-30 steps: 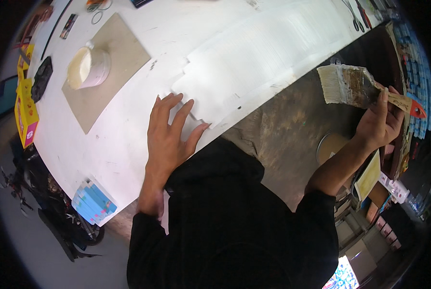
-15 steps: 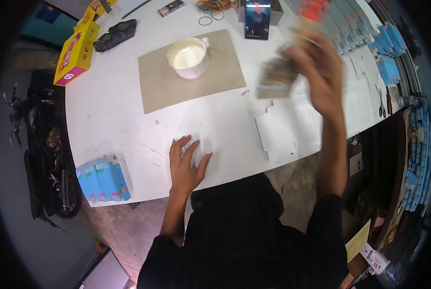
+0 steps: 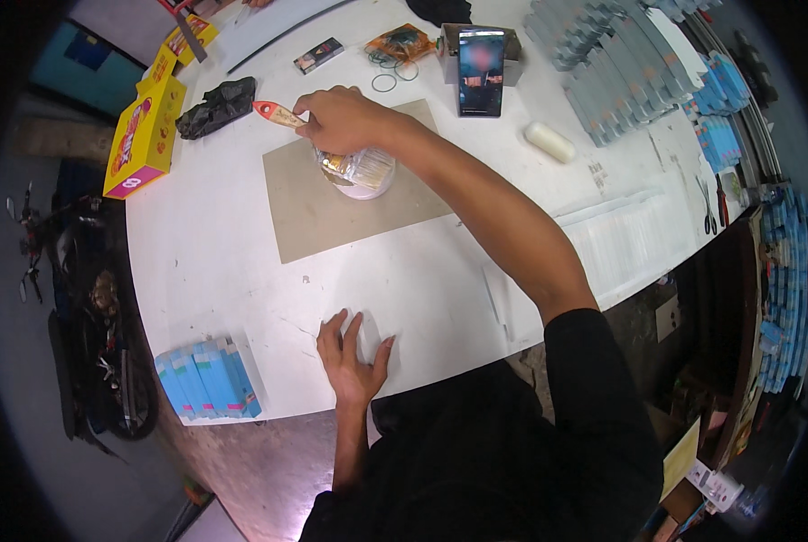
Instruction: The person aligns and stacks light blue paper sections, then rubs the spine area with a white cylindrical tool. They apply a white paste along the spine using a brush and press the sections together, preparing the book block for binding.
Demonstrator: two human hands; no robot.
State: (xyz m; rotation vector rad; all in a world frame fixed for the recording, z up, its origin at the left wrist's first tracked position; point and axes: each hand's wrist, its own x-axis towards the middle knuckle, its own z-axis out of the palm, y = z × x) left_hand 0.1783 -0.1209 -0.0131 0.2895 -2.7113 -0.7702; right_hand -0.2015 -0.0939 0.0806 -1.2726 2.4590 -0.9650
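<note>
Closed round the wooden handle of a flat paintbrush [image 3: 280, 115] is my right hand [image 3: 345, 120]. The brush's red handle end points left, and its pale bristles lie over the mouth of a white cup [image 3: 364, 192], hiding most of what is inside. Whether the bristles touch the contents I cannot tell. Under the cup lies a grey-brown board [image 3: 306, 226]. My left hand [image 3: 352, 363] rests on the white table near its front edge, fingers spread, holding nothing. Right of it, beneath my right arm, are flat white sheets [image 3: 630, 237].
A phone [image 3: 481, 81] leans on a box behind the board. Stacked grey cartons [image 3: 625, 86] stand far right, with a white oblong object [image 3: 549, 143] before them. Blue boxes [image 3: 207, 379] sit front left, a yellow box [image 3: 144, 135] and black plastic bag [image 3: 216, 107] farther back. Scissors [image 3: 707, 210] lie right.
My right hand has carried the paintbrush from above the white sheets leftward to the cup. My left hand stays spread on the table. The view has shifted, showing more of the table's far side.
</note>
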